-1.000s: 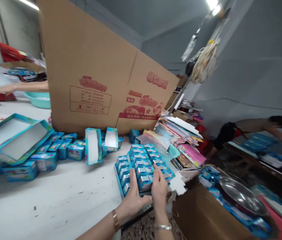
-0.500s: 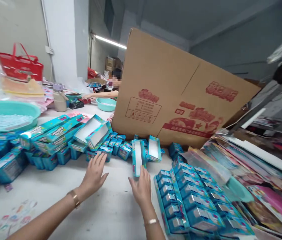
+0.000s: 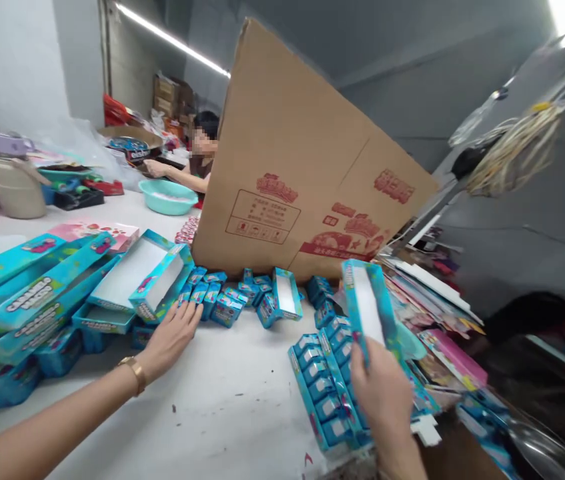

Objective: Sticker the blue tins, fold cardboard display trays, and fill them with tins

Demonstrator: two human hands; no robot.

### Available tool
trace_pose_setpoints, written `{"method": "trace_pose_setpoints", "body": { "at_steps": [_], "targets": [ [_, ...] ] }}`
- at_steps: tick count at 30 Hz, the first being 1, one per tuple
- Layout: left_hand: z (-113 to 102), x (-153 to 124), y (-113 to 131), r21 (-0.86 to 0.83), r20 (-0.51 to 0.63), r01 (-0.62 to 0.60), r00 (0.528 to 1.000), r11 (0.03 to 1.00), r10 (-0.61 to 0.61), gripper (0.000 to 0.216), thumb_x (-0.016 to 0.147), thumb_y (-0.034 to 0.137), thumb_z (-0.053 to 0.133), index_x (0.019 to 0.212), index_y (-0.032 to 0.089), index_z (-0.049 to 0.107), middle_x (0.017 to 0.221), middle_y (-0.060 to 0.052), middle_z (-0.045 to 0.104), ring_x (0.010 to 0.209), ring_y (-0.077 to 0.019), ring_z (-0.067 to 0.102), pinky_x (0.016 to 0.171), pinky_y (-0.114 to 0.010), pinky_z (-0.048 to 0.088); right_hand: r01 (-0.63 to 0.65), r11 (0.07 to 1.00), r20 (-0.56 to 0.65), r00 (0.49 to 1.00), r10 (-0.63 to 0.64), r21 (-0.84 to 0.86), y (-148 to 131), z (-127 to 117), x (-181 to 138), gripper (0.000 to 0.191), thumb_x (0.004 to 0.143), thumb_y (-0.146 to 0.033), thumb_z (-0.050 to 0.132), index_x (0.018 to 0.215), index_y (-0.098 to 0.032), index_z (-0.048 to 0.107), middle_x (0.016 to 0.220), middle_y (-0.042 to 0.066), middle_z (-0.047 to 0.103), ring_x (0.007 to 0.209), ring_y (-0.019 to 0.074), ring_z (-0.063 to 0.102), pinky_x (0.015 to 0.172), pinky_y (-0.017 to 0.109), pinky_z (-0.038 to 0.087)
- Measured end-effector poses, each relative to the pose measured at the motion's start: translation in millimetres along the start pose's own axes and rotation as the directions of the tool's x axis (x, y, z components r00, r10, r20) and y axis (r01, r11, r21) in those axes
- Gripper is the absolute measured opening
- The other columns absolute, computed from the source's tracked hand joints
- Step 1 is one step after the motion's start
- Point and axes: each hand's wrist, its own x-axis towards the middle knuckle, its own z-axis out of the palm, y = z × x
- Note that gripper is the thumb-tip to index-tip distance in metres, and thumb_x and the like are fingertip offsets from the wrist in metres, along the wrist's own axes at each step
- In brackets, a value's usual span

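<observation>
My right hand [image 3: 385, 390] grips the near end of a long blue display box [image 3: 369, 303], its white inside facing up. That box is held over the filled display boxes [image 3: 319, 387], which hold rows of small blue boxes. My left hand [image 3: 175, 337] lies flat with fingers stretched out. Its fingertips reach the small loose blue boxes [image 3: 199, 293] by the carton; whether they touch is unclear. Beside it on the left, an open display box [image 3: 129, 270] lies on other boxes. Another open display box [image 3: 287, 293] leans on small boxes at the middle.
A large cardboard carton [image 3: 302, 153] rises at the back of the white table [image 3: 232, 400]. Long blue boxes [image 3: 37, 293] are stacked at left. Behind, a co-worker's arm [image 3: 177, 175] reaches past a turquoise basin [image 3: 168, 197]. Printed sheets [image 3: 427, 293] are piled at right.
My right hand has taken hold of the display box at the middle and carried it right, over the filled ones. My left hand has moved forward to the small boxes. The view has turned right.
</observation>
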Motion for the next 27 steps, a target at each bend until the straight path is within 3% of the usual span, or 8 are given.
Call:
{"method": "trace_pose_setpoints", "body": {
  "at_steps": [4,6,11,14,17,21,25,27],
  "targets": [
    [0.9,-5.2,-5.6,-0.057,-0.037,-0.014,0.999,0.998,0.011,0.061,0.083,-0.004,0.029,0.137,0.010,0.054,0.133,-0.022,0.060,0.135,-0.0327,0.047,0.115,-0.053,0.026,-0.108,0.982,0.281,0.948,0.148,-0.153,80.3,-11.9,16.8,0.031,0.091,-0.040,0.044,0.093,-0.021,0.068,0.075,0.010,0.069,0.064,0.0248,0.061,0.056,0.032,0.034],
    [-4.5,-4.2,-7.8,-0.054,-0.031,-0.038,0.999,0.998,0.037,0.058,0.084,-0.004,0.029,0.134,0.010,0.056,0.126,-0.020,0.063,0.130,-0.0317,0.051,0.115,-0.053,0.025,-0.092,0.987,0.271,0.954,0.124,-0.129,88.4,-9.0,13.4,0.034,0.089,-0.042,0.046,0.099,-0.019,0.069,0.078,0.012,0.069,0.071,0.0280,0.062,0.060,0.035,0.039],
    [-29.9,0.2,-4.2,-0.067,0.001,-0.123,0.992,0.990,0.123,0.046,0.086,-0.003,0.032,0.115,0.014,0.064,0.099,-0.010,0.064,0.105,-0.0249,0.058,0.116,-0.051,0.024,0.106,0.944,-0.047,0.994,-0.096,0.313,-12.2,30.8,1.0,0.042,0.094,-0.040,0.047,0.124,-0.013,0.058,0.117,0.018,0.063,0.111,0.0308,0.056,0.096,0.046,0.043],
    [-43.5,-9.4,13.9,-0.089,0.037,-0.221,0.974,0.971,0.225,0.043,0.088,-0.002,0.034,0.112,0.019,0.062,0.095,-0.005,0.061,0.100,-0.0224,0.056,0.117,-0.051,0.019,0.140,0.788,0.178,0.936,-0.302,0.600,-106.0,84.1,3.0,0.061,0.092,-0.041,0.055,0.144,-0.013,0.040,0.138,0.017,0.052,0.130,0.0285,0.045,0.106,0.044,0.038],
    [-51.2,-27.3,38.6,-0.175,0.061,-0.298,0.948,0.938,0.313,0.048,0.084,-0.004,0.035,0.120,0.021,0.057,0.096,-0.004,0.060,0.096,-0.0208,0.056,0.118,-0.048,0.018,0.051,0.768,0.352,0.868,-0.351,0.639,-172.9,140.8,15.7,0.089,0.081,-0.045,0.069,0.150,-0.010,0.027,0.149,0.022,0.038,0.140,0.0355,0.031,0.110,0.049,0.033],
    [-58.7,-45.1,62.1,-0.288,0.144,-0.277,0.934,0.917,0.328,0.055,0.078,-0.001,0.046,0.128,0.020,0.051,0.102,-0.007,0.060,0.096,-0.0241,0.057,0.111,-0.048,0.029,-0.021,0.785,0.366,0.892,-0.265,0.619,-204.1,184.8,33.5,0.069,0.079,-0.032,0.068,0.139,-0.010,0.044,0.134,0.020,0.047,0.126,0.0339,0.044,0.106,0.046,0.036],
    [-74.5,-47.0,70.9,-0.421,0.243,-0.156,0.930,0.894,0.276,0.040,0.082,0.009,0.054,0.118,0.027,0.058,0.105,-0.006,0.061,0.094,-0.0242,0.057,0.087,-0.037,0.046,-0.043,0.763,0.339,0.911,-0.235,0.644,-199.9,189.2,33.0,0.047,0.077,-0.028,0.064,0.122,-0.014,0.057,0.118,0.014,0.050,0.112,0.0297,0.051,0.099,0.041,0.041],
    [-83.0,-46.3,72.5,-0.520,0.255,-0.174,0.902,0.836,0.347,0.032,0.083,0.016,0.060,0.112,0.030,0.062,0.107,-0.004,0.061,0.095,-0.0236,0.058,0.095,-0.041,0.045,-0.034,0.746,0.308,0.922,-0.233,0.666,-193.1,182.7,21.2,0.044,0.076,-0.030,0.065,0.117,-0.015,0.059,0.113,0.013,0.050,0.111,0.0298,0.051,0.099,0.042,0.042]
  ]
}}
